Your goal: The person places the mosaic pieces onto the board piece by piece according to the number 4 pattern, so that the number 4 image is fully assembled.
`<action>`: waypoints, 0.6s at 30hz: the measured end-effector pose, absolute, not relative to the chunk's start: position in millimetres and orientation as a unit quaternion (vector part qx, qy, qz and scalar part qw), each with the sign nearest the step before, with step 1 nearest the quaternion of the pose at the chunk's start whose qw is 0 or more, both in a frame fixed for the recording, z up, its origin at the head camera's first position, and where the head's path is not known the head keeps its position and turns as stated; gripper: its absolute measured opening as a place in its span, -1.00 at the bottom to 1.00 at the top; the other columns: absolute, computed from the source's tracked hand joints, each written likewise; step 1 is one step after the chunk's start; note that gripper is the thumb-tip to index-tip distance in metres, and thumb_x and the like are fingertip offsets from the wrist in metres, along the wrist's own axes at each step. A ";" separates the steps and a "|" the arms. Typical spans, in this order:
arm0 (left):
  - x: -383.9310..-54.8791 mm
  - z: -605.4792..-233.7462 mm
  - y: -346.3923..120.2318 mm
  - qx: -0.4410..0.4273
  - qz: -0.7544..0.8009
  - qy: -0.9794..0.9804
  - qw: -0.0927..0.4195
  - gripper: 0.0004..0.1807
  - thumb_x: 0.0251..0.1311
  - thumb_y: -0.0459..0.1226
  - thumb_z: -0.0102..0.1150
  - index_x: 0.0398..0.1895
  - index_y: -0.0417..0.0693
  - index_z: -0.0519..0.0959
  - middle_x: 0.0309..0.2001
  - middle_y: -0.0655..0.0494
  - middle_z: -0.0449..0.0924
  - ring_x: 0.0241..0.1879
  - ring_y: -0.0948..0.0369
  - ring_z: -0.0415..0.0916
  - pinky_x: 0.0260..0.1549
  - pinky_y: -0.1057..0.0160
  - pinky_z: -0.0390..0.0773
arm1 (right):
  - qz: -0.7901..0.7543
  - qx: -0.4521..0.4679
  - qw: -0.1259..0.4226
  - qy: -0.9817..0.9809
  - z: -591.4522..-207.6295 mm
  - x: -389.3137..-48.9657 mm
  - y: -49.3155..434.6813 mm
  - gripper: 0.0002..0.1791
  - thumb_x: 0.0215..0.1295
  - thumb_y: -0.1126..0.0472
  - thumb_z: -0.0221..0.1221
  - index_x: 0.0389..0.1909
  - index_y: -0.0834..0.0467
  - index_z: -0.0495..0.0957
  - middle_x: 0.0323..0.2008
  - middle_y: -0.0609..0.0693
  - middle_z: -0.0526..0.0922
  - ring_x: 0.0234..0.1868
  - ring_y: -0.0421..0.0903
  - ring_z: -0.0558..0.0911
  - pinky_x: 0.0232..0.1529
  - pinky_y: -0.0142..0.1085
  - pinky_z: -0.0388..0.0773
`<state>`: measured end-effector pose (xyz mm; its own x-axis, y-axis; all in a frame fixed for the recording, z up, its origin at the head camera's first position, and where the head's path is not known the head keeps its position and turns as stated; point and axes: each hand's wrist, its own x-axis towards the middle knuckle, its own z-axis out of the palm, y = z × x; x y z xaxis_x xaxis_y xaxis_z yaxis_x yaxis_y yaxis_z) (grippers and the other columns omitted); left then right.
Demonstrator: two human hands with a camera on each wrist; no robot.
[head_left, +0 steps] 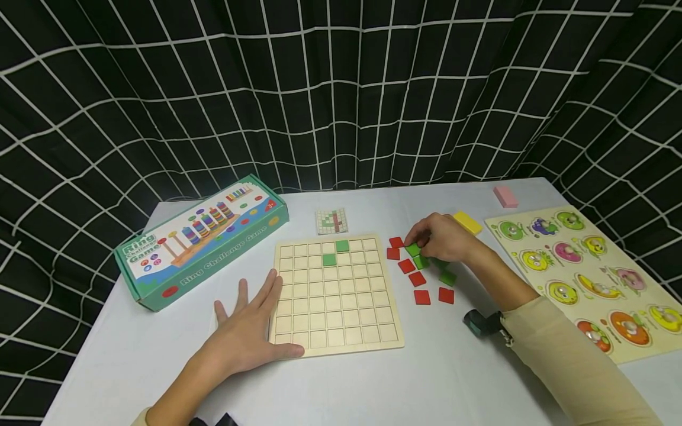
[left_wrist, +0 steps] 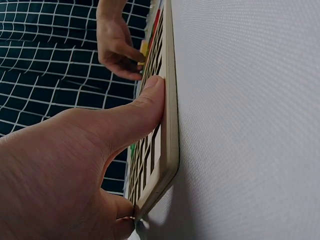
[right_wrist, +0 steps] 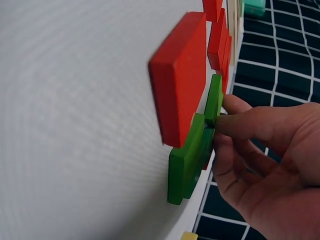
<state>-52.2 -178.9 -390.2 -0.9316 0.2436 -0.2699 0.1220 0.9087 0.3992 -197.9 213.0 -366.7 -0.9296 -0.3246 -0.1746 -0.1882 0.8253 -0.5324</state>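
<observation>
A wooden grid board (head_left: 333,352) lies on the table with two green tiles in its cells near the far edge, one of them a green square (head_left: 329,260). My left hand (head_left: 242,337) rests at the board's near left corner, fingers spread along the left side. Its thumb (left_wrist: 150,97) lies on the near rim. To the right of the board, my right hand (head_left: 444,236) pinches a green tile (head_left: 412,249) between thumb and fingertips, low over the loose pile. More green tiles (right_wrist: 185,165) lie under and beside that hand, and several red tiles (head_left: 417,278) are scattered around.
Behind the board lies a small pattern card (head_left: 331,222). A green game box (head_left: 202,242) stands at the back left. On the right are a fruit puzzle board (head_left: 565,313), a yellow block (head_left: 467,223) and a pink block (head_left: 505,197). A black gridded curtain (head_left: 341,94) borders the table.
</observation>
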 end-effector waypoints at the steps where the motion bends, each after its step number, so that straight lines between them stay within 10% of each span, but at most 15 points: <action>1: -52.2 -390.2 -178.8 0.095 0.191 0.964 0.159 0.49 -0.18 0.50 0.41 0.72 0.00 -0.07 0.73 0.16 -0.29 0.60 -0.45 -0.40 0.19 -0.79 -0.35 | -0.261 -0.134 0.130 0.947 -366.2 -197.7 212.7 -0.68 0.09 0.55 0.29 -0.21 0.15 0.82 -0.25 0.07 0.75 -0.20 0.01 0.59 -0.25 -0.29 0.57; 18: -51.0 -390.0 -179.2 0.093 0.198 0.962 0.163 0.49 -0.18 0.50 0.41 0.72 0.03 -0.09 0.73 0.17 -0.30 0.61 -0.43 -0.43 0.20 -0.77 -0.37 | -0.248 -0.126 0.136 0.951 -366.2 -199.4 211.3 -0.71 0.08 0.48 0.37 -0.19 0.14 0.82 -0.30 0.06 0.73 -0.21 0.01 0.58 -0.28 -0.29 0.55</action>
